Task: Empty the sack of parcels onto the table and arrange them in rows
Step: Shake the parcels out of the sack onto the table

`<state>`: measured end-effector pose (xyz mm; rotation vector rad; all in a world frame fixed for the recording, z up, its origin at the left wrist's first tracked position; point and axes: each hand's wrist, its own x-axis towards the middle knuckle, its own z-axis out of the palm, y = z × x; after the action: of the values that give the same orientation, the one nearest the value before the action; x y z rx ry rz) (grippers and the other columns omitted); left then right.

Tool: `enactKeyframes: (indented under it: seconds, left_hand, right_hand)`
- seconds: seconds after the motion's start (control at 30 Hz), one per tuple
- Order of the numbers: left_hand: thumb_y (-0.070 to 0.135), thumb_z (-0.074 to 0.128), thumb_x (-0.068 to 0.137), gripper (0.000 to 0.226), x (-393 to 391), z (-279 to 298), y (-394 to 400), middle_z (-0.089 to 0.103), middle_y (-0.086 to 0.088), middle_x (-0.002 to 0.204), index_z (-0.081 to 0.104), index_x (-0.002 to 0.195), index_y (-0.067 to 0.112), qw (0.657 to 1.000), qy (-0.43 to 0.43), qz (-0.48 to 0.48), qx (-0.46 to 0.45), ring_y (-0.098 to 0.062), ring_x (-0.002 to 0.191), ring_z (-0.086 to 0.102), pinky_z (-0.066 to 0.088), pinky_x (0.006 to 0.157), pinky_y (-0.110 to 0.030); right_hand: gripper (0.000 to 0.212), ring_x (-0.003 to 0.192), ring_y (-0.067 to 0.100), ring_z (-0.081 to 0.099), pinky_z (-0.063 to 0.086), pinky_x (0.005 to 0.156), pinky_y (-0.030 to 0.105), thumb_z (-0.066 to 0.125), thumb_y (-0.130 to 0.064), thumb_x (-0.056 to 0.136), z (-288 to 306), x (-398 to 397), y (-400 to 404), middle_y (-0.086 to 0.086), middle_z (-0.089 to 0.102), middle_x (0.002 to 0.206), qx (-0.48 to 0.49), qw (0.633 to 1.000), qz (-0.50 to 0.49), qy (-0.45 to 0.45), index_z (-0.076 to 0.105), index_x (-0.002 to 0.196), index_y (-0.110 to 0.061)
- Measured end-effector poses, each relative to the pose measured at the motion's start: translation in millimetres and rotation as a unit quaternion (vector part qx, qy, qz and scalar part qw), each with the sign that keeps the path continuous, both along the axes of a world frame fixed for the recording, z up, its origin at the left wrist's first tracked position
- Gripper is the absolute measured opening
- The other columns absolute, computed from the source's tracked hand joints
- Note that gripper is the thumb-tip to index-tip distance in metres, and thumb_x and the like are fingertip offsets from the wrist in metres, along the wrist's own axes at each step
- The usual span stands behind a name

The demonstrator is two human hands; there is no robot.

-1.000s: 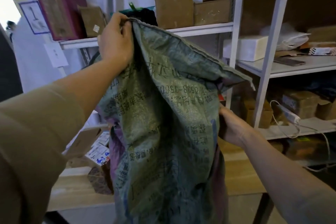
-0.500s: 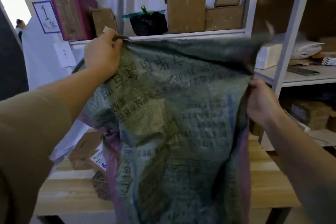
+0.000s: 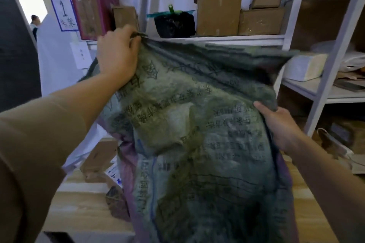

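Left hand [image 3: 116, 55] is up high with its fingers bunched tight, pinching the top corner of a big grey-green woven plastic sack with black printed lettering and a purple edge [image 3: 197, 134]. Right hand [image 3: 276, 122] sits lower, on the sack's right side, fingers curled round a fold of the fabric, thumb on the front. So the sack is held up in the air between the two hands, stretched wide across the top and hanging down in front of the light wooden bench [image 3: 79, 209], covering most of its middle.

Near the bench's left edge, peeking out beside the sack, there's a flat brown cardboard parcel [image 3: 98, 156], a white parcel with a blue-printed label [image 3: 114, 173] just below it, and a dark brownish wrapped parcel [image 3: 116, 203] nearer the front, right against the sack. Can't tell whether anything is inside the sack.

Behind it all is a white metal shelving rack [image 3: 217, 38] with brown cardboard boxes [image 3: 219, 6] on it.
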<state>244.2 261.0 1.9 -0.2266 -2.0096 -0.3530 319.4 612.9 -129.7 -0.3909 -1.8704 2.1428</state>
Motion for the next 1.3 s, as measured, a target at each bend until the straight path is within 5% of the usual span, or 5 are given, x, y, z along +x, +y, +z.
enactKeyframes:
  seconds: [0.4,0.6,0.73,0.87,1.3]
  left_hand:
    - [0.013,0.048,0.089,0.03,-48.8,2.5,-21.2,0.055,-0.018,0.116,0.066,0.11,0.002,0.978,0.003,0.12,-0.168,-0.04,0.112,0.046,0.036,0.092,-0.05]
    - [0.015,0.042,0.099,0.032,-123.3,14.9,-23.1,0.05,-0.009,0.133,0.057,0.127,0.011,0.984,-0.029,-0.027,0.175,-0.021,0.112,0.053,0.041,0.096,-0.015]
    - [0.009,0.051,0.095,0.05,-183.2,-29.5,9.7,0.014,-0.023,0.157,0.039,0.143,0.012,0.955,-0.14,-0.213,0.151,-0.033,0.145,0.024,0.016,0.112,-0.01]
    - [0.006,0.061,0.094,0.087,-197.6,-131.1,18.1,-0.024,-0.015,0.16,0.002,0.158,0.02,0.913,-0.296,-0.241,0.14,-0.025,0.151,-0.001,0.011,0.103,-0.009]
    - [0.056,0.052,0.091,0.06,-107.1,-329.0,-101.3,0.042,-0.022,0.137,0.057,0.132,0.012,0.795,-0.511,0.215,0.246,-0.04,0.13,0.037,0.025,0.11,-0.049]
  right_hand:
    - [0.052,0.081,0.029,0.064,0.052,0.077,0.041,0.066,-0.03,0.065,10.2,-35.4,-23.4,0.014,0.068,0.092,0.086,0.995,-0.016,-0.056,0.068,0.113,-0.012]
    - [0.01,0.072,0.024,0.053,0.038,0.066,0.037,0.056,-0.022,0.083,33.7,-95.1,-35.6,0.007,0.054,0.08,0.143,0.979,-0.143,0.033,0.058,0.086,-0.012]
    - [0.006,0.057,0.018,0.053,0.046,0.051,0.03,0.051,-0.014,0.092,17.4,-166.4,-38.5,0.006,0.055,0.077,0.14,0.973,-0.183,0.027,0.056,0.09,-0.012]
    - [0.01,0.081,0.025,0.063,0.055,0.092,0.033,0.048,-0.008,0.099,-49.4,-200.9,-39.9,0.02,0.061,0.097,0.085,0.987,0.108,-0.081,0.057,0.093,-0.008]
    - [0.07,0.136,0.043,0.034,0.024,0.112,0.054,0.055,-0.048,0.091,-155.8,-129.8,-47.6,0.023,0.04,0.146,0.471,0.8,-0.22,-0.299,0.04,0.142,-0.003]
